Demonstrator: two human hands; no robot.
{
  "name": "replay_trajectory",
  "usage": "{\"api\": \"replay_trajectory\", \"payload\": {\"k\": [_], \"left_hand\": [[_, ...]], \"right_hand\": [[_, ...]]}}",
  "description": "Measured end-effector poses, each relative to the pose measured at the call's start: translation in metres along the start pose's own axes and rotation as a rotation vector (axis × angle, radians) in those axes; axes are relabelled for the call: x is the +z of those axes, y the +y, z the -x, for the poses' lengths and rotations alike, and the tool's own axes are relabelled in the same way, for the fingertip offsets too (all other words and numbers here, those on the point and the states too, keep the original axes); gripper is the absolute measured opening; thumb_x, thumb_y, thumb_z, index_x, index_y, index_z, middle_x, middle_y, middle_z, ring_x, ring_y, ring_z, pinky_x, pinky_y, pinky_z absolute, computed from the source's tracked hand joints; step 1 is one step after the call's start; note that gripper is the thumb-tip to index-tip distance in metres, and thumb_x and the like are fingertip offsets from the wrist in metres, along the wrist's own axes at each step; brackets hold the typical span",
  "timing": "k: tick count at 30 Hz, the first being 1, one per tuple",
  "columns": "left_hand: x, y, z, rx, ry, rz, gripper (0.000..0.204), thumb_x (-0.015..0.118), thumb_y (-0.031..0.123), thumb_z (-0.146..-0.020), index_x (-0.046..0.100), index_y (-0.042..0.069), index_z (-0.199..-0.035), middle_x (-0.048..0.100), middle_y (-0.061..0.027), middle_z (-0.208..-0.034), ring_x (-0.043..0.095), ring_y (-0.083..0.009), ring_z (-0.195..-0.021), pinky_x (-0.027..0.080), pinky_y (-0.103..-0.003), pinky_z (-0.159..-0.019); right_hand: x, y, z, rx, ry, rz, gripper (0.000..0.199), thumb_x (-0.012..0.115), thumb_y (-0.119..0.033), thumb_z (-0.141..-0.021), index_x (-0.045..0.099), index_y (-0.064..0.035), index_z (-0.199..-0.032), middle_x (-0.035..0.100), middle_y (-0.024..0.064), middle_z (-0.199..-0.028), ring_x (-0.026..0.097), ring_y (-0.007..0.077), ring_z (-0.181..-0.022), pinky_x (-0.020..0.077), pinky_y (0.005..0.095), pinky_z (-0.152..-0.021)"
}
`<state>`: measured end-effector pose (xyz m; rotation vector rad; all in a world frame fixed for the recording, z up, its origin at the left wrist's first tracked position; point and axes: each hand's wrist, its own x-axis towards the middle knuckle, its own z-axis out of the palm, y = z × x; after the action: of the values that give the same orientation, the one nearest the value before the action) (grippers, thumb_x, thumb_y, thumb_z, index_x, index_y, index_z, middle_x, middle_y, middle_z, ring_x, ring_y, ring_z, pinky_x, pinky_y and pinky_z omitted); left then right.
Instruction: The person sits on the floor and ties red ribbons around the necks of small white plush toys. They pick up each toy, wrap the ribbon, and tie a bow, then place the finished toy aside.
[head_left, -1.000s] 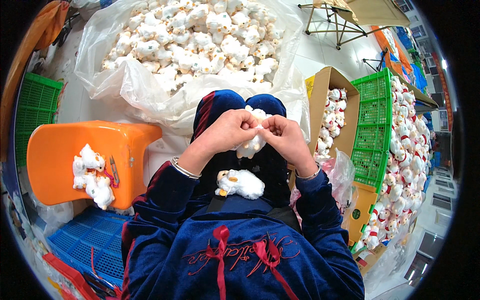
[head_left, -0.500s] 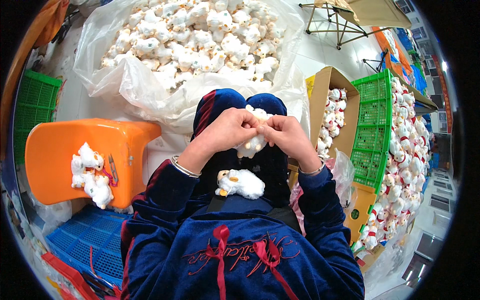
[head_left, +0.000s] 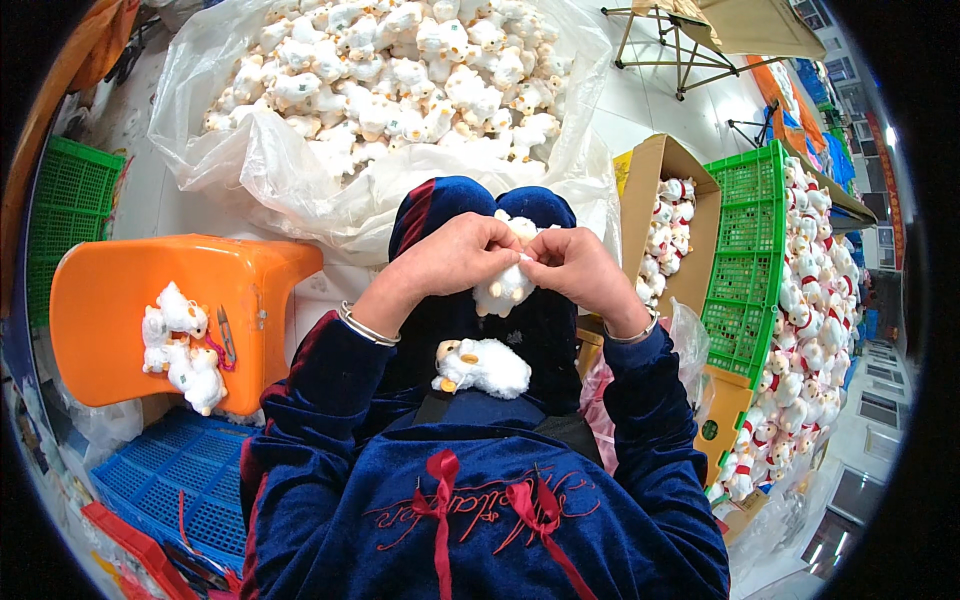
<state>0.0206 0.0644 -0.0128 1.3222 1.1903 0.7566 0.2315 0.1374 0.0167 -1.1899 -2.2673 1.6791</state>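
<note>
We clamp white plush toy (head_left: 499, 294) at neck between fingertips of left hand (head_left: 455, 258) and right hand (head_left: 583, 268), above lap (head_left: 552, 372). Second plush toy (head_left: 488, 368): lying on lap, nearer us. Left side: snips (head_left: 227, 337) on orange stool (head_left: 98, 325). Ahead: plastic bag (head_left: 205, 155) heaped with similar toys (head_left: 405, 80).

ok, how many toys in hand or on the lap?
2: held toy between left hand and right hand; loose toy on lap. Others may be hidden.
</note>
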Motion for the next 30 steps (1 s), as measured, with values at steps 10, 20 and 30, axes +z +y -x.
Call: {"api": "replay_trajectory", "payload": {"k": [10, 20, 30], "left_hand": [[0.000, -0.004, 0.000, -0.002, 0.014, -0.005, 0.022, 0.066, 0.019, -0.096, 0.073, 0.000, -0.101, 0.073, -0.0046, -0.087, 0.065, -0.0104, -0.082, 0.053, -0.028, -0.076], [0.001, -0.010, 0.005, 0.048, 0.069, 0.031, 0.022, 0.067, 0.020, -0.096, 0.074, 0.000, -0.101, 0.071, -0.0021, -0.080, 0.062, -0.0069, -0.072, 0.051, -0.026, -0.066], [0.011, 0.004, 0.012, -0.059, 0.171, 0.082, 0.013, 0.073, 0.011, -0.092, 0.075, 0.000, -0.099, 0.071, -0.0022, -0.081, 0.063, -0.0077, -0.074, 0.052, -0.025, -0.068]], "right_hand": [[0.007, -0.016, 0.004, -0.193, 0.139, 0.349, 0.014, 0.073, -0.012, -0.087, 0.068, 0.0006, -0.084, 0.067, 0.0143, -0.071, 0.068, 0.0282, -0.065, 0.0528, 0.0365, -0.062], [0.028, 0.024, 0.006, -0.601, 0.428, 0.449, 0.010, 0.076, -0.006, -0.083, 0.066, -0.0056, -0.087, 0.066, 0.0110, -0.085, 0.067, 0.0296, -0.078, 0.0539, 0.0383, -0.066], [0.028, 0.032, -0.001, -0.737, 0.474, 0.419, 0.018, 0.079, 0.003, -0.078, 0.069, -0.0049, -0.091, 0.069, 0.0085, -0.089, 0.066, 0.0270, -0.081, 0.0548, 0.0354, -0.070]]}}
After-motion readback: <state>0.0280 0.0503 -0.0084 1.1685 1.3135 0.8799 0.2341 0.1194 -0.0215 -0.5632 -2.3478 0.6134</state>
